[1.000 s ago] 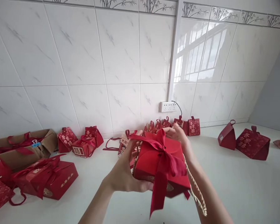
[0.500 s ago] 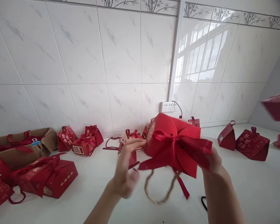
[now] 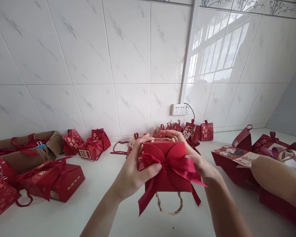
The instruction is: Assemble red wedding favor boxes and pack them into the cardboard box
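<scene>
Held up in front of me is a red gift box [image 3: 165,146] with petal-shaped folded flaps and twisted gold cord handles; one cord [image 3: 171,212] hangs below it. Across its near face runs a red ribbon bow [image 3: 182,168], its tails drooping on both sides. My left hand [image 3: 135,168] is closed around the left side, thumb pressed on the bow near the knot. On the right side, my right hand [image 3: 194,158] grips the box, its fingers partly hidden behind it.
At right another person's arm [image 3: 281,177] reaches over red boxes [image 3: 232,161]. Several small red bags [image 3: 207,131] line the wall under a socket strip [image 3: 180,109]. To the left lie a brown open box [image 3: 54,146] with a blue clip [image 3: 40,144] and a ribboned red box [image 3: 71,184].
The gift box has been lowered and levelled. My left hand, apart from it before, now grips its left side. At right, another person's arm and more red boxes have come into view.
</scene>
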Demonstrator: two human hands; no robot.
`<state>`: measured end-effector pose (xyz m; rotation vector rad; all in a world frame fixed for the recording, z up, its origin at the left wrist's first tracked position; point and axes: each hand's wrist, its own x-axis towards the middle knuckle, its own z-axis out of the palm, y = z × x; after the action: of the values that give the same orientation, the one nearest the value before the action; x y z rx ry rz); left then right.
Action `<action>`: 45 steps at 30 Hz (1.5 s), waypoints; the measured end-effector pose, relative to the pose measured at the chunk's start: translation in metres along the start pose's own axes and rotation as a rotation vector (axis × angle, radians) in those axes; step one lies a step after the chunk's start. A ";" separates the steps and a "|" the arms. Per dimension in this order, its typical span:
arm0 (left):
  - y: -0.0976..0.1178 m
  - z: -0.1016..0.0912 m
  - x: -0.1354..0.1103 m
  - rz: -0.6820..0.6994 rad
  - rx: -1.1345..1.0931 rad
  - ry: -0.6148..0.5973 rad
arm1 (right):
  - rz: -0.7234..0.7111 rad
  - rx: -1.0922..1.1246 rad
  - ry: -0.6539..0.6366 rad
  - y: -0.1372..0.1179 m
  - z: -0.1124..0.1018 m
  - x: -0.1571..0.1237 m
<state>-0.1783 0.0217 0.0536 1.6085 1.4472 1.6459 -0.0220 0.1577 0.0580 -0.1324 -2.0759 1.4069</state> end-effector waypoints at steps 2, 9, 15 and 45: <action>0.000 -0.002 0.002 0.020 0.007 0.079 | 0.012 0.026 0.016 0.002 -0.002 0.002; -0.001 0.001 0.003 0.167 0.243 0.357 | -0.039 -0.075 0.334 -0.011 0.012 -0.002; -0.003 0.009 0.003 0.248 0.287 0.398 | -0.064 -0.200 0.332 -0.022 0.019 -0.006; -0.002 0.017 0.002 0.287 0.149 0.586 | 0.001 -0.013 0.338 -0.019 0.014 -0.006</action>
<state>-0.1641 0.0307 0.0496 1.5357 1.6984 2.3705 -0.0199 0.1359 0.0687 -0.3522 -1.8056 1.2723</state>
